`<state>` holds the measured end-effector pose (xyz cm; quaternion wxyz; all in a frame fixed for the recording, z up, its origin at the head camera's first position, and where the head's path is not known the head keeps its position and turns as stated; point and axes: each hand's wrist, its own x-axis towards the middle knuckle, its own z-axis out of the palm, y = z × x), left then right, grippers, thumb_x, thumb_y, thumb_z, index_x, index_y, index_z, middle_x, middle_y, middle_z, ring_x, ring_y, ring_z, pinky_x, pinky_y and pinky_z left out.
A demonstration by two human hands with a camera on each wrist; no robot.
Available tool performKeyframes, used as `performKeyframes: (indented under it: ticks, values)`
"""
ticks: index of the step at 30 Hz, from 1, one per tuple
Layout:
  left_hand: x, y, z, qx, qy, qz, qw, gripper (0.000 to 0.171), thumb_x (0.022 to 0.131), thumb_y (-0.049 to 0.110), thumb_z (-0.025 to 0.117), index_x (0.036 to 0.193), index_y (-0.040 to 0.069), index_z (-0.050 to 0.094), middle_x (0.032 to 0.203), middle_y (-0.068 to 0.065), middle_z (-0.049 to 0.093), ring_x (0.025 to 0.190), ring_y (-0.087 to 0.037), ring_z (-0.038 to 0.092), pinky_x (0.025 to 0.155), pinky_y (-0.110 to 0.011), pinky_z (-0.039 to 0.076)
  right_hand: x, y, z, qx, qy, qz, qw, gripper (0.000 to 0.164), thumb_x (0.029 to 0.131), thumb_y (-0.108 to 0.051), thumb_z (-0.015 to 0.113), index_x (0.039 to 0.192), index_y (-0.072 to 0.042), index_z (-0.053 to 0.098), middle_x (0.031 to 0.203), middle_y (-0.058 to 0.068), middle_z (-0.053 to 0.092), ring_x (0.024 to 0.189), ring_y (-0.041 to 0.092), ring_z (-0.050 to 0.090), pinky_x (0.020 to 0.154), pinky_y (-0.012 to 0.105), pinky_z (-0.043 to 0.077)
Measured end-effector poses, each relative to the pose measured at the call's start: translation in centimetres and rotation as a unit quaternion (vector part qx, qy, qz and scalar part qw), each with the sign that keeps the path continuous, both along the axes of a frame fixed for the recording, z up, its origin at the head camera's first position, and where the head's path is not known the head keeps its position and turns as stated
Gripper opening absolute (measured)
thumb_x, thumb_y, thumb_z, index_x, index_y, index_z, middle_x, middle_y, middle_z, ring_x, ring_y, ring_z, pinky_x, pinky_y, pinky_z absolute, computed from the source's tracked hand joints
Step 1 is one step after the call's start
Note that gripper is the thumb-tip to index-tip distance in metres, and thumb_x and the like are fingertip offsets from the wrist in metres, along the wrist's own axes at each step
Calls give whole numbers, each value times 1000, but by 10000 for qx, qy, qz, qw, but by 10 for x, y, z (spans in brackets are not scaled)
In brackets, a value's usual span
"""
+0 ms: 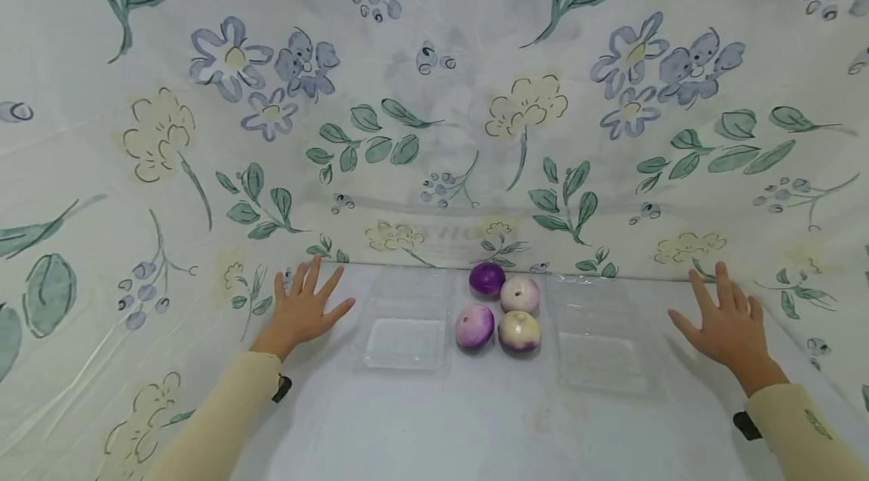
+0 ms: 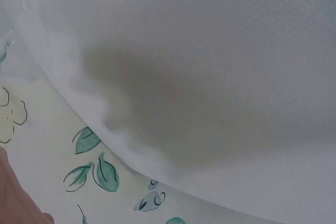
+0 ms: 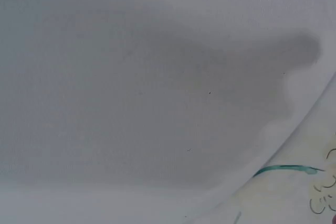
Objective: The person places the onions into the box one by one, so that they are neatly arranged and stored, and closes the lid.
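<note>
My left hand [image 1: 302, 314] has its fingers spread, to the left of a clear plastic box [image 1: 405, 345]. My right hand [image 1: 728, 326], also with spread fingers, is to the right of a second clear plastic box [image 1: 597, 360]. Neither hand holds anything. Between the boxes sit a dark purple onion-like bulb [image 1: 486, 279] and three round white-and-purple bulbs, turnip-like: one at the back right [image 1: 520, 295], one at the front left [image 1: 474, 327] and one at the front right [image 1: 519, 332]. Only part of the left hand [image 2: 18, 198] enters the left wrist view.
A white table [image 1: 434, 424] lies under everything. Behind it and along its sides hangs a floral cloth [image 1: 434, 157]. Both wrist views show mostly white tabletop, with a hand-shaped shadow in each.
</note>
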<state>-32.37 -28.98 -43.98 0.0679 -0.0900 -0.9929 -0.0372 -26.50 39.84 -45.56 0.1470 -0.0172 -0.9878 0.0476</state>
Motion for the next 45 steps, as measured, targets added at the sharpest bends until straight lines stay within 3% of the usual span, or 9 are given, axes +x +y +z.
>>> performKeyframes:
  ticks: [13, 20, 31, 38, 45]
  values:
    - [-2, 12, 1, -55, -58, -159, 9998, 83, 95, 71, 34, 159, 19, 21, 165, -23, -2, 150, -49, -1, 111, -74, -10, 3, -3, 2, -31, -152, -16, 9999, 93, 95, -58, 50, 159, -9, 3, 160, 30, -16, 136, 62, 16, 110, 76, 6]
    - [10, 27, 2, 569, -236, -421, 9972, 80, 97, 63, 42, 158, 15, 22, 165, -23, 2, 148, -51, 6, 110, -76, -10, 2, -15, 7, 222, -206, 219, 9993, 89, 95, -57, 50, 158, -9, 9, 162, 28, -12, 132, 63, 24, 109, 76, 11]
    - [31, 57, 0, 982, -1102, -977, 9842, 99, 89, 66, 56, 158, 6, 18, 165, -19, 11, 149, -47, 16, 111, -77, 8, 0, -15, 12, 466, 115, 479, 9977, 85, 95, -55, 53, 157, -11, 18, 164, 25, -6, 136, 56, 24, 109, 74, 13]
    - [38, 60, -5, 1340, -1658, -836, 9734, 105, 87, 65, 60, 157, 0, 16, 166, -19, 6, 150, -44, 14, 112, -75, 11, 2, -26, 22, 544, 63, 760, 9956, 84, 94, -57, 53, 157, -12, 19, 164, 27, 1, 136, 55, 25, 108, 75, 15]
    - [38, 63, -4, 1610, -1839, -842, 9660, 105, 87, 61, 62, 158, 3, 11, 166, -20, 3, 150, -45, 13, 111, -76, 7, -2, -36, 25, 585, -48, 827, 9948, 85, 94, -59, 53, 157, -13, 20, 164, 25, -1, 139, 55, 20, 110, 76, 11]
